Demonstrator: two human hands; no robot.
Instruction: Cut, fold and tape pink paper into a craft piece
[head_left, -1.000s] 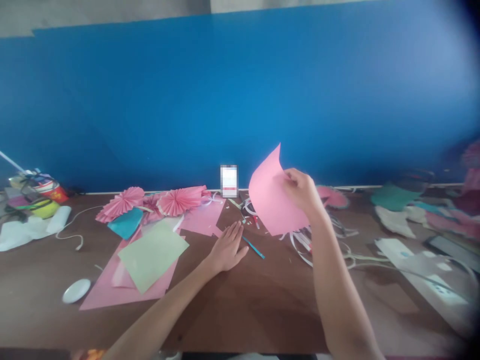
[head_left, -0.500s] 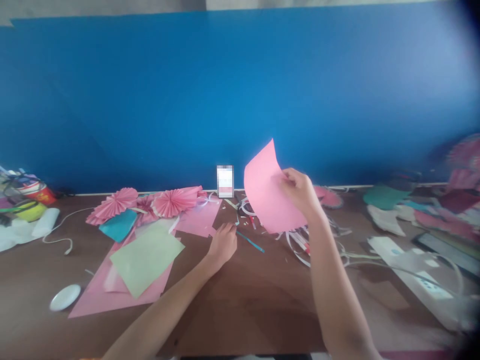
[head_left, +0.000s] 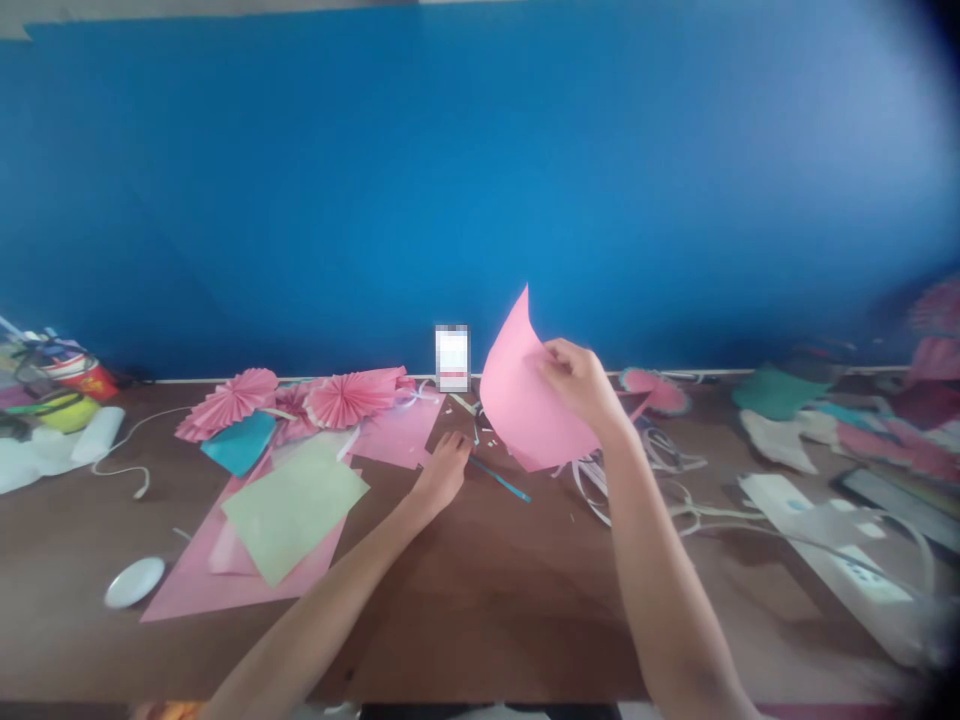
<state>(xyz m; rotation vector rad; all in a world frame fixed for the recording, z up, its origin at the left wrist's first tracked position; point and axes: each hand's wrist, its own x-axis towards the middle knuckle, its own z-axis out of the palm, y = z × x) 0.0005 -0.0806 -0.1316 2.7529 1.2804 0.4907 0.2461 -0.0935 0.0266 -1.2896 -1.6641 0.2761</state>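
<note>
My right hand holds a pink sheet of paper raised off the desk, pinched near its right edge. The sheet curls, with one corner pointing up. Low on the desk, my left hand has its fingers bent and slightly apart, fingertips down among small paper scraps. Nothing shows in its grip. Just right of it lies a thin teal strip. Another pink sheet lies flat to its left. Behind the raised sheet, white paper strips lie loosely tangled, partly hidden by my right forearm.
Pink pleated paper fans, a teal piece and a pale green sheet lie left. A white oval dish sits near the left front. A phone stands against the blue wall. A white power strip and cables lie right.
My right hand has moved slightly left with the pink sheet, which now curls more. My left hand has shifted a little, staying low on the desk.
</note>
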